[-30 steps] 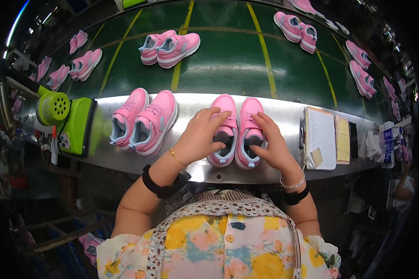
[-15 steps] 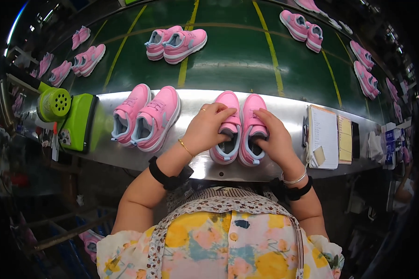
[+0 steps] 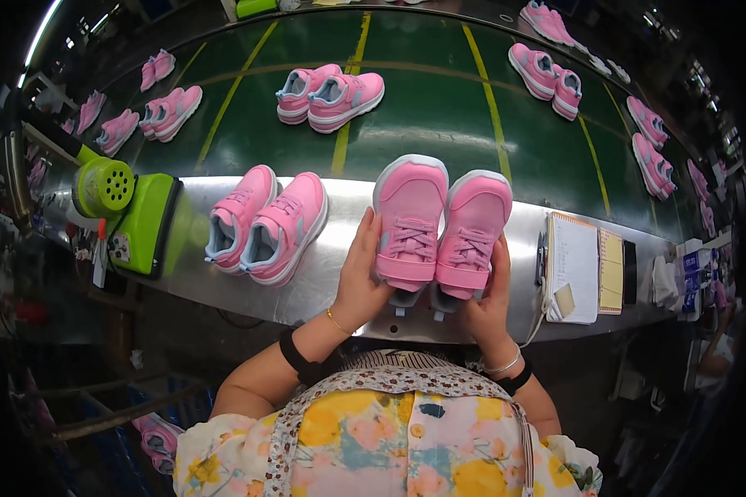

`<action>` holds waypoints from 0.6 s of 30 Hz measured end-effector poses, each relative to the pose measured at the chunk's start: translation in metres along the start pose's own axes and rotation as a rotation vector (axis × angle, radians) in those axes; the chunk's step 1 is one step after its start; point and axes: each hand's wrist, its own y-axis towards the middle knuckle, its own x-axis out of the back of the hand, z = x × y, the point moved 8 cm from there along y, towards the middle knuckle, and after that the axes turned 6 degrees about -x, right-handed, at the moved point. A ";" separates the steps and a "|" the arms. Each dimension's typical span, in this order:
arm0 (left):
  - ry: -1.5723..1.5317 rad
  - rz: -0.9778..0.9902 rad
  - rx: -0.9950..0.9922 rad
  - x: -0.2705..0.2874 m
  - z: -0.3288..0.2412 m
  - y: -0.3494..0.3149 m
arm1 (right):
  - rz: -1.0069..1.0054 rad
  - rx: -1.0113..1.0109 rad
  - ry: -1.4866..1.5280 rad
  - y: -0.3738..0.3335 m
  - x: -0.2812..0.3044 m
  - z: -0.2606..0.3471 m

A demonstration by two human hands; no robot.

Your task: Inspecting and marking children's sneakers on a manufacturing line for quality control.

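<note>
Two pink sneakers with white soles are raised side by side in front of me, toes tipped up and away. My left hand point(image 3: 363, 277) grips the outer side of the left sneaker point(image 3: 412, 219). Round the outer side of the right sneaker point(image 3: 475, 228) my right hand point(image 3: 489, 302) is closed. Their crossed laces and straps face me, and the heels hang low with small light-blue pull tabs. Another pair of pink sneakers point(image 3: 286, 228) stands on the metal ledge point(image 3: 340, 203) to the left, apart from my hands.
Beyond the ledge runs a green surface point(image 3: 423, 99) with yellow lines and several pairs of pink sneakers point(image 3: 331, 95). At left stands a lime-green device point(image 3: 145, 224) with a round perforated head. A spiral notebook point(image 3: 572, 265) and a yellow pad point(image 3: 611, 269) lie at right.
Both hands have left the shoe openings and moved to the outer sides. The two sneakers have been lifted and tilted, so their tops now face me.
</note>
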 end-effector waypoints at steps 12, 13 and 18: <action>-0.047 0.013 -0.055 -0.008 0.022 -0.009 | 0.055 -0.043 0.050 -0.010 -0.014 -0.022; -0.057 0.015 -0.031 -0.006 0.024 -0.008 | 0.058 -0.085 0.104 -0.008 -0.015 -0.025; -0.275 0.000 0.120 -0.012 0.040 -0.008 | 0.043 -0.104 0.087 -0.001 -0.013 -0.029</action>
